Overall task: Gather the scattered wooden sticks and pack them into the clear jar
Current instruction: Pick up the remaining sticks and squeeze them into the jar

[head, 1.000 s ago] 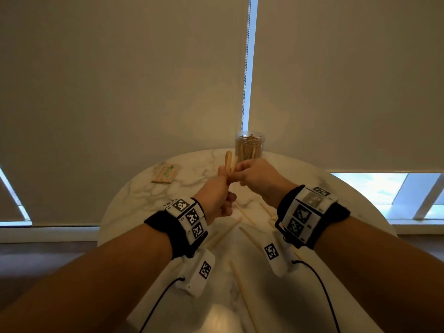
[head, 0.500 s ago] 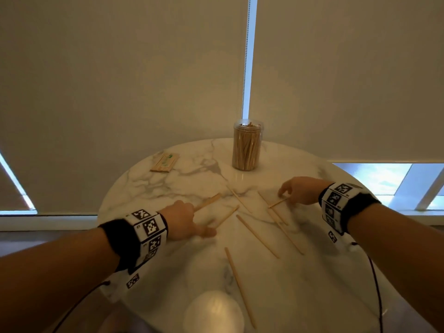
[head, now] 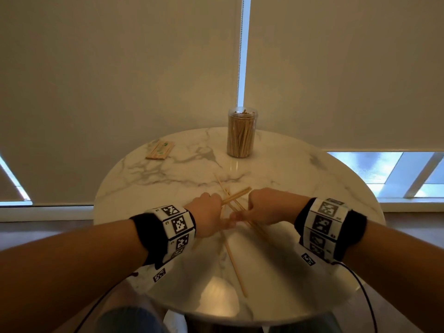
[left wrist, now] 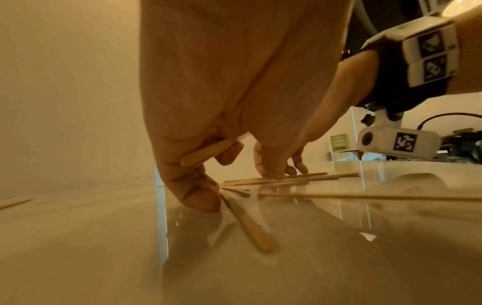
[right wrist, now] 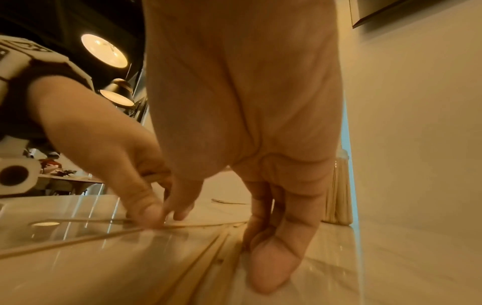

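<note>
The clear jar (head: 241, 133), packed with upright wooden sticks, stands at the back of the marble table (head: 300, 169). Both hands meet at the table's middle. My left hand (head: 209, 213) grips a couple of sticks (head: 236, 195) that poke out toward the jar; in the left wrist view one stick (left wrist: 208, 153) lies in its curled fingers (left wrist: 193, 192). My right hand (head: 264, 207) curls down on a bunch of sticks (head: 258, 228) lying on the table, fingertips (right wrist: 271, 268) on the marble. One loose stick (head: 236, 270) lies nearer me.
A flat packet of sticks (head: 160, 150) lies at the back left of the table. Roller blinds hang close behind the jar. The round table's front edge (head: 216, 311) is near my body. Cables trail from both wristbands.
One second ago both hands were raised near the jar with sticks. They then spread apart onto the scattered sticks and have now come together, drawing sticks to the middle.
</note>
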Available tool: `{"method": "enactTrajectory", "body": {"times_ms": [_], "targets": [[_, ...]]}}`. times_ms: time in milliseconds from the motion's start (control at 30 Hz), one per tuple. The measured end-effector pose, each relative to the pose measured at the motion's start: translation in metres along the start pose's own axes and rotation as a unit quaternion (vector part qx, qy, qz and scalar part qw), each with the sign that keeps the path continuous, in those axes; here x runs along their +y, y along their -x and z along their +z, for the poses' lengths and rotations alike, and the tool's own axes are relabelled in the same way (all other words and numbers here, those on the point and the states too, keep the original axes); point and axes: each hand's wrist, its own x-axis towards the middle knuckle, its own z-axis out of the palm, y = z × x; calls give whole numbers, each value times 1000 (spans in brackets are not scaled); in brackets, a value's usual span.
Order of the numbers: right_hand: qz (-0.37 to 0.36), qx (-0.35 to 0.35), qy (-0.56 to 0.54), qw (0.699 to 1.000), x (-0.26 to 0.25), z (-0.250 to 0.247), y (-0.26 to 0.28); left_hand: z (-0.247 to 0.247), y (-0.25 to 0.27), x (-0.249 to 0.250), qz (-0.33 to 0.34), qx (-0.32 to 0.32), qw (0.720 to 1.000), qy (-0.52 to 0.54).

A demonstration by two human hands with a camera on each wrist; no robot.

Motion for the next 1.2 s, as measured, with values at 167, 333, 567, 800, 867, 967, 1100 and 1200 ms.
{"method": "enactTrajectory", "body": {"times_ms": [167,333,567,800,867,967,1100,1200], "targets": [[-3,13,7,1000,0,-3,7,3,11,-2,2,-36,999,-3],[32,28,20,999,5,-4,12,-13,7,-6,-1,-45,999,29],[68,28,48,996,5,0,21,-23,-6,-16,-22,-22,999,32],[68,31,72,995,8,5,22,-29,21,-12,-25,-25,998,-57],[80,26,79,993,11,8,22,-24,31,-7,-9,-49,995,-88],[92,30,65,993,16,-1,23,-20,31,0,3,-61,994,-87],[107,101,8,989,18,-24,19,-20,22,4,11,-63,994,-84],[93,120,-9,988,7,-32,6,-18,20,4,11,-53,994,-99]]}}
